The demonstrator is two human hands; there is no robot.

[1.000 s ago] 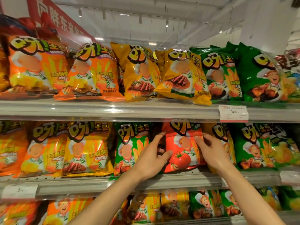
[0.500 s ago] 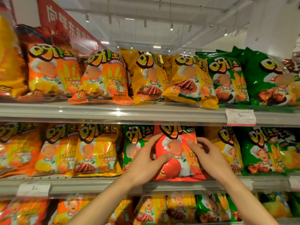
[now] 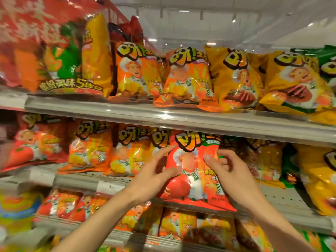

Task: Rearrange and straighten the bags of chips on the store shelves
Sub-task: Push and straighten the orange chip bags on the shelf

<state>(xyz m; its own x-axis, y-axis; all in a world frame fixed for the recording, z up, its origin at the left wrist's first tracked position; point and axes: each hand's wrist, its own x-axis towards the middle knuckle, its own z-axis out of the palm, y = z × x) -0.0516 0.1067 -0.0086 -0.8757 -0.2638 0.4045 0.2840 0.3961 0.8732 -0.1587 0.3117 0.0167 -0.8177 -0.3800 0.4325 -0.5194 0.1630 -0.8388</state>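
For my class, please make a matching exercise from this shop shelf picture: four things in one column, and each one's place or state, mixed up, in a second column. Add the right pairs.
Things
1. red tomato bag
2. price label
3. left hand
4. yellow bags

Places or states
A. stuck on the front edge of the middle shelf
B. standing on the upper shelf
C. held between both hands, in front of the middle shelf
D. fingers on the left side of the red bag

Pairs: 1-C, 2-A, 3-D, 4-B
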